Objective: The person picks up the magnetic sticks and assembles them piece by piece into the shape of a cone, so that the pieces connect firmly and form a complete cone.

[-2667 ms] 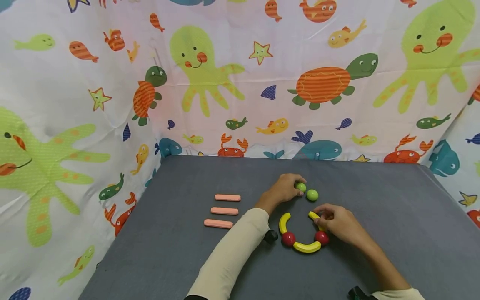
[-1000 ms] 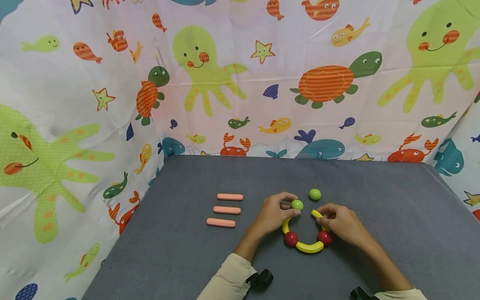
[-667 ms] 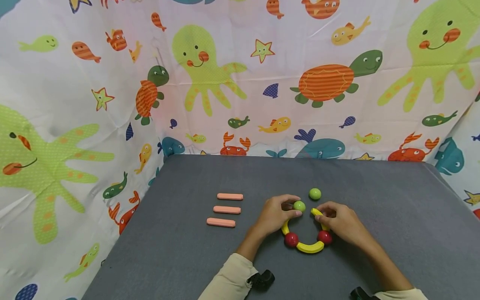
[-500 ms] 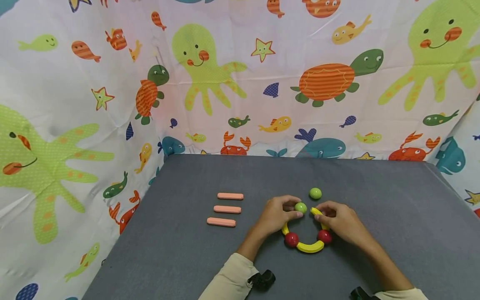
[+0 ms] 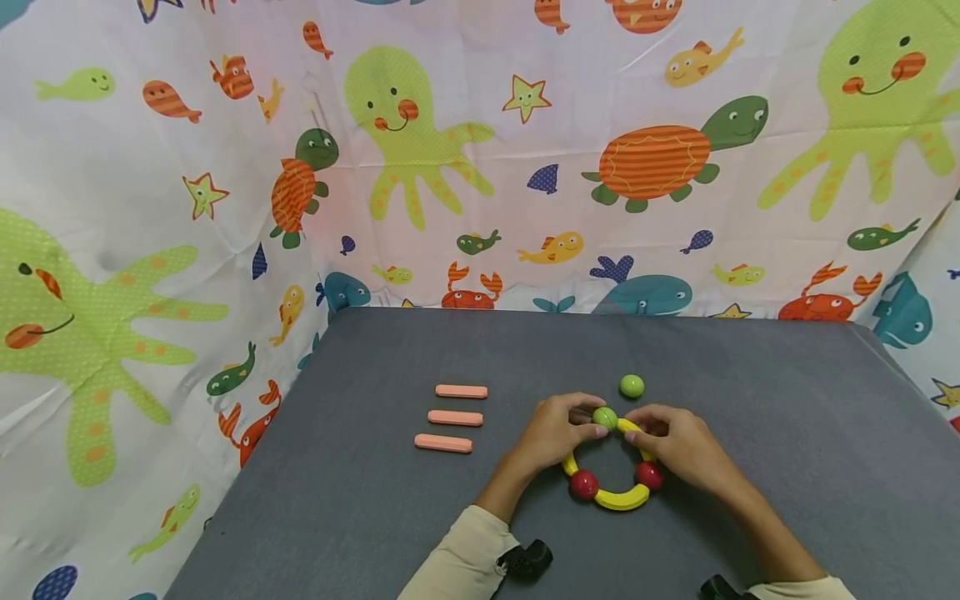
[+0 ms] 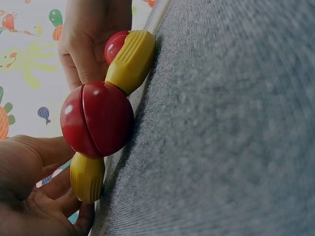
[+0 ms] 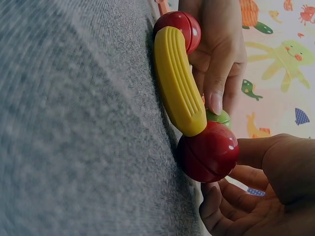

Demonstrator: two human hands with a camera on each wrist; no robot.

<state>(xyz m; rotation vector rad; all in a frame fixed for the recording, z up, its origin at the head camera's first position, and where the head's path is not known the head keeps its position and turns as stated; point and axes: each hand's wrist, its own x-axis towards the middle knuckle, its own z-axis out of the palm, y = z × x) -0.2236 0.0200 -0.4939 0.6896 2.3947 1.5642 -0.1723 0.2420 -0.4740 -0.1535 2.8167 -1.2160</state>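
Observation:
Toy fruit forms a ring on the grey cloth. My left hand (image 5: 551,429) pinches a green ball (image 5: 605,417) between thumb and fingers, against the far end of the right banana (image 5: 628,426). That banana is pinched by my right hand (image 5: 678,442), which covers part of it. At the ring's left is another yellow banana (image 5: 569,465), its far end behind the left hand. A left red ball (image 5: 583,484), a near banana (image 5: 622,499) and a right red ball (image 5: 648,475) finish the near side. In the right wrist view, the red ball (image 7: 209,150) hides the right banana.
A second green ball (image 5: 632,386) lies beyond the ring. Three pinkish sausage-shaped sticks (image 5: 455,418) lie in a column to the left. Behind the grey-covered table (image 5: 360,517) hangs a white curtain (image 5: 465,167) printed with sea animals.
My left hand has picked up the nearer-left green ball at the back and carried it toward me, then slid it right until it meets the right banana. The right hand keeps its place.

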